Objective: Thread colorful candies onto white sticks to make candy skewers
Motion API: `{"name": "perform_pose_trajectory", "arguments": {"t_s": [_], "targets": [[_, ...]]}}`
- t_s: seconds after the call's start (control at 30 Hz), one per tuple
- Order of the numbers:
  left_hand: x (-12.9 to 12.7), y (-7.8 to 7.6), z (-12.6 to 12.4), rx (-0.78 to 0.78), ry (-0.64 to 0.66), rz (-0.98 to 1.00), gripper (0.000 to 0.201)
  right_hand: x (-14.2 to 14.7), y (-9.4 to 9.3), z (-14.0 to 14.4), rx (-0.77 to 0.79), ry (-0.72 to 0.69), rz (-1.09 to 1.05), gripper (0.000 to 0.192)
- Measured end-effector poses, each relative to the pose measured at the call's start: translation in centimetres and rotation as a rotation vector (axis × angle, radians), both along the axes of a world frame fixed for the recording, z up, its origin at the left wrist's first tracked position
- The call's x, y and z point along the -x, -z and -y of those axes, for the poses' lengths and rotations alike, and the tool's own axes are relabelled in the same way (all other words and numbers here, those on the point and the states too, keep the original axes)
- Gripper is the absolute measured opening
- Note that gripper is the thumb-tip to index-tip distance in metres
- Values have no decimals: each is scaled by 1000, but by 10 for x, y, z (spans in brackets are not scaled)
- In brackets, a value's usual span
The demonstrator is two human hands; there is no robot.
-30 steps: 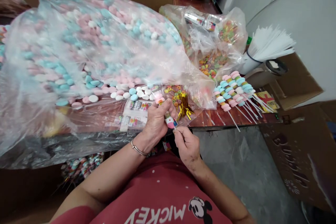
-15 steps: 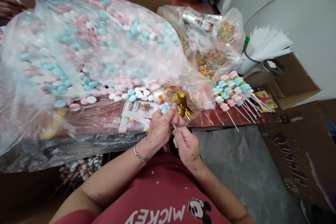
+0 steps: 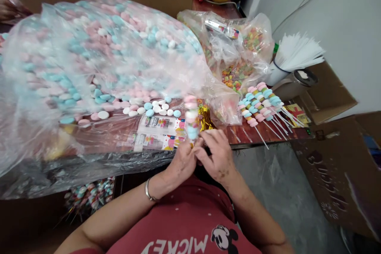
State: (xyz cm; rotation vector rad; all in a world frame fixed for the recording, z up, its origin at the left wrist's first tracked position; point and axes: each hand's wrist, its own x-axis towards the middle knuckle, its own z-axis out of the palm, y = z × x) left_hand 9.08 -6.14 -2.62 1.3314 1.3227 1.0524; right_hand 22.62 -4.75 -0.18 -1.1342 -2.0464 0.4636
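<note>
My left hand (image 3: 183, 159) is closed around the lower end of a marshmallow skewer (image 3: 192, 116), which stands upright, blurred, with pink, white and blue pieces. My right hand (image 3: 218, 151) meets it at the skewer's base, its fingers bent together by the left thumb; what they pinch is hidden. Just behind lies a bunch of gold twist ties (image 3: 205, 117). Printed clear wrappers (image 3: 157, 124) are to the left, beside loose marshmallows (image 3: 162, 107). Several finished skewers (image 3: 259, 101) lie in a pile to the right.
A huge clear bag of marshmallows (image 3: 113, 55) covers the table's left side. Behind, a bag of gummy rings (image 3: 235, 73) lies near a mug of white sticks (image 3: 278, 72) and a lidded metal mug (image 3: 297, 83). Cardboard boxes (image 3: 336, 166) stand right; wrapped sweets (image 3: 92, 194) sit below the table.
The skewer has turned more upright and shifted slightly right. My right hand has moved up from the stick's lower end to the skewer's base beside my left thumb.
</note>
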Motion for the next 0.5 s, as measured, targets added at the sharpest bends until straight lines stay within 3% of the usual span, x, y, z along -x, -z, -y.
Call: {"name": "perform_pose_trajectory", "arguments": {"t_s": [0.07,0.13,0.23,0.3,0.37,0.43,0.5], "targets": [[-3,1,4,-104,108,-222,27,4,0,-1,-24,-37,58,24],[-3,-3,9,-179,314,-474,21,5,3,-2,-56,-30,86,26],[5,-29,17,-233,682,-705,19,3,10,-4,-168,-23,186,31],[16,-52,22,-270,765,-665,24,0,14,-6,-241,-85,295,34],[28,-69,23,-389,618,-554,27,-2,15,-6,-284,-181,368,36],[40,-75,19,-512,408,-588,32,-1,13,-5,-316,-256,403,36],[50,-69,8,-459,398,-657,35,1,8,-4,-369,-275,429,34]]}}
